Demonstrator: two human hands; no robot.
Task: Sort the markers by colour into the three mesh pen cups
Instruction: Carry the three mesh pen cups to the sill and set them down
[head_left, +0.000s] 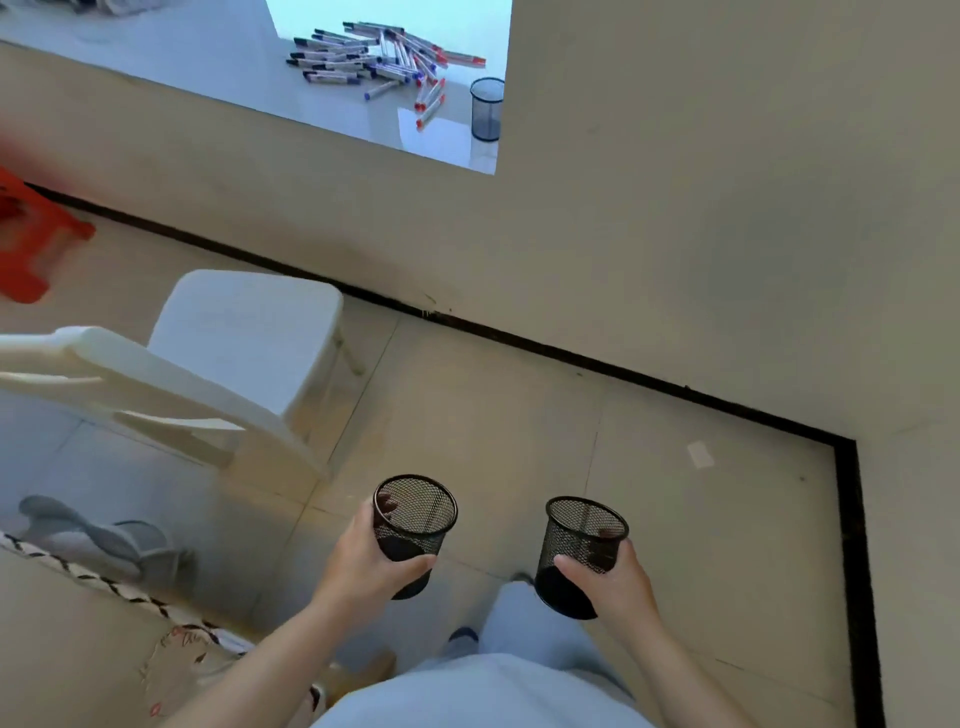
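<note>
My left hand (363, 558) grips a black mesh pen cup (415, 519) held upright above the floor. My right hand (608, 582) grips a second black mesh cup (582, 540) beside it. Both cups look empty. Far ahead, a heap of markers (379, 57) with black, blue and red caps lies on a white window ledge (218, 67). A third mesh cup (487, 109) stands at the ledge's right end, close to the wall corner.
A white plastic chair (228, 358) stands at the left between me and the ledge. A red stool (36, 234) sits at the far left. Grey slippers (93, 535) lie on the tiled floor. A beige wall (727, 208) fills the right side.
</note>
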